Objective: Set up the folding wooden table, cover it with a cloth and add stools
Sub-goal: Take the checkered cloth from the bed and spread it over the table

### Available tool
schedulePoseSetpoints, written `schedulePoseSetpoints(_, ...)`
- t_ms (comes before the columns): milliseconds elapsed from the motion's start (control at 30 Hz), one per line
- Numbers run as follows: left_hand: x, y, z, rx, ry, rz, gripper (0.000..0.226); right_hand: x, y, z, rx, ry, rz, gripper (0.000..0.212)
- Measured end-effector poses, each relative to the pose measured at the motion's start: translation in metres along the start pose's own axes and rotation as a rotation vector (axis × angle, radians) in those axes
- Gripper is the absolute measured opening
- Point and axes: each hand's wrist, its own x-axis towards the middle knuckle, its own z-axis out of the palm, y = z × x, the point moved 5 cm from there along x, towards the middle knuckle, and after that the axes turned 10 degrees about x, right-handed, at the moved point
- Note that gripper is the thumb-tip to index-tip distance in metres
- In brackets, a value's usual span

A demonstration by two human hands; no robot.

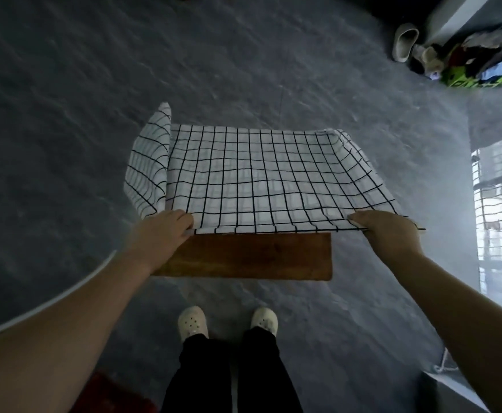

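Standing over a grey floor (65,114), we record the items in order of size. The wooden worktop (249,257) is unfolded and stands in front of the person's feet; only a brown strip along its near edge is bare. We judge it rigid and fairly heavy, a stable base that should not shift under a light pull.

The checked cloth (258,180) covers the rest of the worktop. It is white with a black grid. Its left side hangs off the edge in a loose flap, and its far right corner is rumpled into a fold. We judge it light, soft and without stiffness; it will sag wherever unsupported and can slide on smooth wood. The hemmed near edge is the sensible place to hold it, at the two corners, so that tension runs evenly across the width.

The left hand (166,231) grips the near left corner, fingers (184,220) curled and clenched on the hem. The right hand (389,234) grips the near right corner likewise, fingers pinching the hem. The edge between them is drawn straight and lifted slightly above the wood.

We judge the covering step incomplete: the near strip remains exposed and the cloth sits off-centre. No stools are visible. A pile of mixed clutter (467,61) lies at the far right.
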Motion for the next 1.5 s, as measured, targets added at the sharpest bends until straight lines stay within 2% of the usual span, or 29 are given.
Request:
schedulePoseSetpoints(133, -0.015, 0.007, 0.028, -0.042, -0.020, -0.041, 0.007, -0.022, 0.022, 0.043, 0.039, -0.043, 0.043, 0.036)
schedulePoseSetpoints(333, -0.034, 0.010, 0.067, -0.044, -0.040, -0.062, 0.014, -0.047, 0.042, 0.100, -0.007, -0.196, 0.078, 0.051)
schedulePoseSetpoints(467, -0.043, 0.012, 0.094, -0.051, -0.058, -0.030, 0.023, -0.061, 0.046, 0.122, -0.040, -0.207, 0.054, 0.054)
schedulePoseSetpoints(800, -0.062, 0.018, 0.169, -0.074, -0.144, -0.039, 0.030, -0.087, 0.066, 0.189, -0.025, -0.277, 0.165, 0.057)
schedulePoseSetpoints(1133, -0.078, 0.027, 0.224, -0.115, -0.216, -0.135, 0.023, -0.103, 0.077, 0.238, -0.020, -0.293, 0.224, 0.059)
schedulePoseSetpoints(1333, -0.080, 0.036, 0.237, -0.143, -0.245, -0.103, 0.023, -0.114, 0.071, 0.234, -0.007, -0.193, 0.247, 0.058)
schedulePoseSetpoints(1500, -0.087, 0.043, 0.246, -0.161, -0.290, -0.108, 0.022, -0.122, 0.080, 0.243, -0.013, -0.230, 0.252, 0.059)
